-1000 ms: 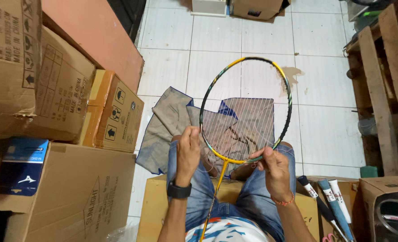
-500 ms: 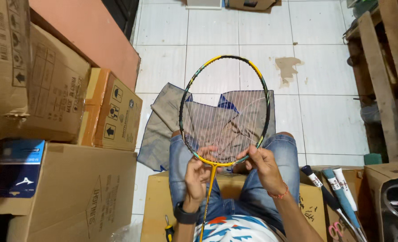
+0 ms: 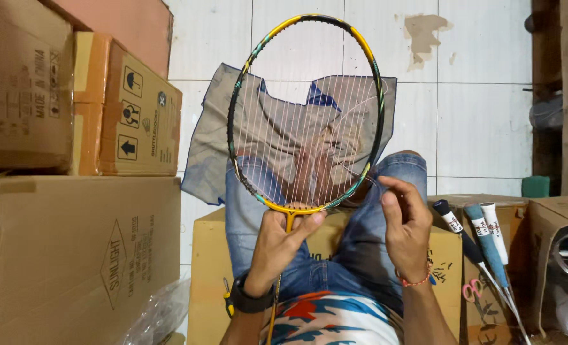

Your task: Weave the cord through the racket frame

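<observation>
A badminton racket (image 3: 283, 37) with a yellow, black and green frame stands upright in front of me, its head strung with vertical white strings only. My left hand (image 3: 277, 243) grips it at the throat, where the head meets the yellow shaft. My right hand (image 3: 406, 220) is at the lower right of the frame, fingers pinching a loose white string (image 3: 354, 186) beside the rim. My legs in blue jeans (image 3: 360, 255) lie under the racket.
Stacked cardboard boxes (image 3: 79, 255) fill the left side. A grey cloth (image 3: 214, 153) lies on the white tiled floor (image 3: 475, 115). Several wrapped racket handles (image 3: 482, 236) and pink scissors (image 3: 470, 291) rest on a box at right, beside wooden shelving (image 3: 565, 96).
The view has come much closer to the racket. My left hand has shifted from the frame's lower left to the throat, and my right hand stays at the lower right rim with the string.
</observation>
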